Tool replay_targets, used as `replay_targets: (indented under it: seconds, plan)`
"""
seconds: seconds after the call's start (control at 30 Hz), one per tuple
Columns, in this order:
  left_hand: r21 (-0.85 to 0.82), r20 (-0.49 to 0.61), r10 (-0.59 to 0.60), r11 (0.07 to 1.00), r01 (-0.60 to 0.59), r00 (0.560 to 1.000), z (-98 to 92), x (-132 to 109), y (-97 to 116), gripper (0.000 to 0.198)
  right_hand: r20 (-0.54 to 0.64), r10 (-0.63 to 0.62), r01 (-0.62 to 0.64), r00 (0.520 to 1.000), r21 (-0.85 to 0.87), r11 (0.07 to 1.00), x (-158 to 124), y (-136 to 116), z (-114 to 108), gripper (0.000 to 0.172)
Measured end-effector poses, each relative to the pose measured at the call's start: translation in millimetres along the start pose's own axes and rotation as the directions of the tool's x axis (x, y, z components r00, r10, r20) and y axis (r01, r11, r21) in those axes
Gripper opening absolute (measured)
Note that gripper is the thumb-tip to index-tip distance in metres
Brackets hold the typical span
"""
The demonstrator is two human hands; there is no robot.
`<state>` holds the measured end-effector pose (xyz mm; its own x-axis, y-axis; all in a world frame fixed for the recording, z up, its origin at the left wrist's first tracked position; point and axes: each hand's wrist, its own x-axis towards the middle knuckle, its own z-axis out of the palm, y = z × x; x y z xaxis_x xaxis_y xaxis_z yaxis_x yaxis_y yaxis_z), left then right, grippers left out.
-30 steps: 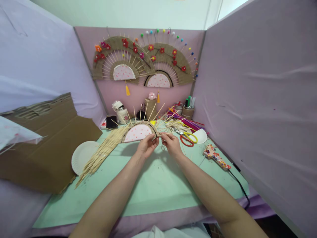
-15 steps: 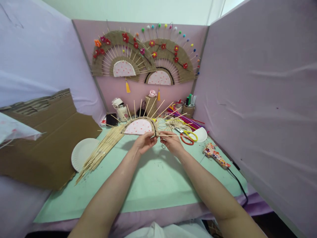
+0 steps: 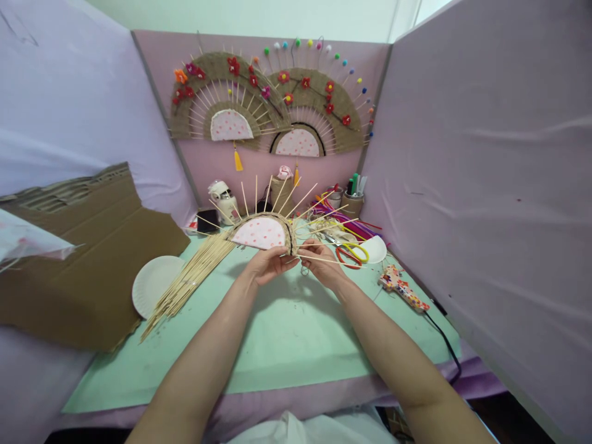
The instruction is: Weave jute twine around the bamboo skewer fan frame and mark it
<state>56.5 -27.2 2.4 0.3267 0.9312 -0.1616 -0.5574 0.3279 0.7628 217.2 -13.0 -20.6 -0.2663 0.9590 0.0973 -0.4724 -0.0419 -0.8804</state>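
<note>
Fan (image 3: 258, 233), probably light and stiff with fragile sticks (image 3: 256, 194), best held by its rim (image 3: 287, 237), is resting in the half-curled left hand (image 3: 272, 264) over the table (image 3: 300, 345), the right hand (image 3: 319, 260) pinching its lowest stick (image 3: 342, 263).

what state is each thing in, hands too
Half-round piece, held, sticks fanned out
Left hand, gripping its right end
Right hand, fingers at the lowest stick, grip unclear
Scissors, lying, handles spread
Loose sticks, piled, overlapping the plate
Plate, partly covered
Glue gun, lying, cord attached
Fans, hung on back panel
</note>
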Motion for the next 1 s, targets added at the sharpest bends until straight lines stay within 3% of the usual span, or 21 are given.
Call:
replay_targets:
  seconds: [0.27, 0.47, 0.57, 0.63, 0.77, 1.0]
  plan:
    - [0.019, 0.009, 0.034, 0.999, -0.034, 0.999, -2.3, 1, -1, 0.014, -0.003, -0.026, 0.026, 1.000, -0.037, 0.999, -1, -1, 0, 0.034]
    - [-0.029, 0.004, 0.021, 0.999, -0.021, 1.000, -1.5, -1, 2, 0.013, -0.023, -0.041, 0.040, 0.999, -0.013, 0.999, 1, -1, -2, 0.023]
    - [-0.047, 0.003, 0.002, 0.999, -0.002, 1.000, -2.3, -1, 2, 0.013, -0.027, -0.145, 0.140, 0.989, -0.153, 0.978, 1, -1, -4, 0.019]
    - [-0.039, 0.008, -0.015, 0.999, 0.015, 1.000, -2.6, -1, 0, 0.013, 0.048, -0.189, 0.195, 0.981, -0.275, 0.941, 0, -2, -5, 0.022]
    - [-0.017, 0.044, -0.050, 0.999, 0.051, 0.998, -2.4, -2, -2, 0.014, 0.165, -0.138, 0.188, 0.977, -0.341, 0.921, -2, -3, -5, 0.026]
    - [0.002, 0.094, -0.077, 0.997, 0.077, 0.993, -1.6, -4, -1, 0.016, 0.121, -0.040, 0.081, 0.992, -0.358, 0.930, 0, -6, -10, 0.026]
